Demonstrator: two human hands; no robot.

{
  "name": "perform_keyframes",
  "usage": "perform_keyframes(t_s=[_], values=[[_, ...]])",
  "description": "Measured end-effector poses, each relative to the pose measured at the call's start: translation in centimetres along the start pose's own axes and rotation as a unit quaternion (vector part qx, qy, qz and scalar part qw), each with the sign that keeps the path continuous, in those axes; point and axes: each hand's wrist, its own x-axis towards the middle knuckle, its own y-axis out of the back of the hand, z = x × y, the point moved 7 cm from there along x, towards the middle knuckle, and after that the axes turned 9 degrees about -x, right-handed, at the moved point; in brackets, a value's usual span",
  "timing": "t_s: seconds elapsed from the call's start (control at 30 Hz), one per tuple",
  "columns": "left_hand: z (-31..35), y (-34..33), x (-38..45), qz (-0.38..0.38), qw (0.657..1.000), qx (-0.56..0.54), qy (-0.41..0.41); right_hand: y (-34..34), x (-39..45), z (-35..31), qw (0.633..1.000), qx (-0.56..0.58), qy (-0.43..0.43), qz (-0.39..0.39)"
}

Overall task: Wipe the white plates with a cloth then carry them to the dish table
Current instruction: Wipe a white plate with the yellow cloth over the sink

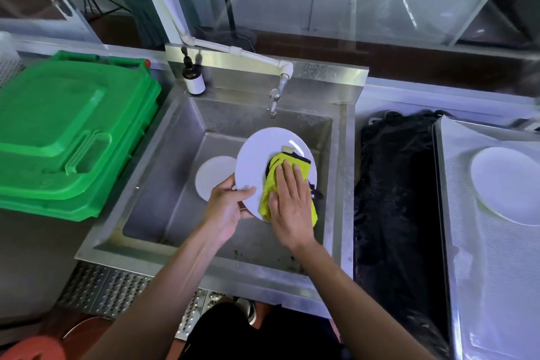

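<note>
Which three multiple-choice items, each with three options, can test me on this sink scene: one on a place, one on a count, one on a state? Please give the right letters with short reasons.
1. Where is the brown bottle?
A. in the basin
B. on the sink's back ledge
C. on the green bin

2. How many white plates show?
A. one
B. two
C. three

3. How does the right hand lie?
A. flat on the cloth
B. closed on the tap
C. hanging idle

Answers:
1 B: it stands left of the tap.
2 C: one in the left hand, one in the basin, one on the table.
3 A: straight fingers press the cloth onto the held plate.
</note>
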Motion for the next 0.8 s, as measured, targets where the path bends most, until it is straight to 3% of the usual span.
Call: perform_keyframes(t_s=[0.27,0.43,0.8], values=[[0.6,0.1,1.5,-0.029,0.999,-0.015,0.001,-0.8,0.0,-3.3,0.998,0.048,0.046,-0.008],[1.5,2.3,3.6,-0.018,0.998,-0.052,0.004,-1.7,-0.2,-3.5,0.994,-0.011,0.111,0.008],[4.8,7.0,8.7,-0.042,0.998,-0.007,0.053,-3.9,4.5,-3.6,0.993,-0.117,-0.027,-0.01]])
